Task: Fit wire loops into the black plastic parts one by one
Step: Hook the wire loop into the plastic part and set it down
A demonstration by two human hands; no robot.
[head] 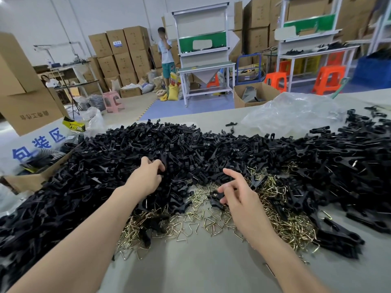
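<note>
My left hand (146, 178) has its fingertips sunk in the heap of black plastic parts (211, 149); whether they grip one I can't tell. My right hand (237, 195) half covers the single black part (215, 197) it pinches (whether anything is fitted in it is too small to see). The heap runs off both side edges.

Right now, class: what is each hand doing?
Left hand: curled into the pile of black parts; grip cannot be told.
Right hand: pinches one black plastic part.
</note>
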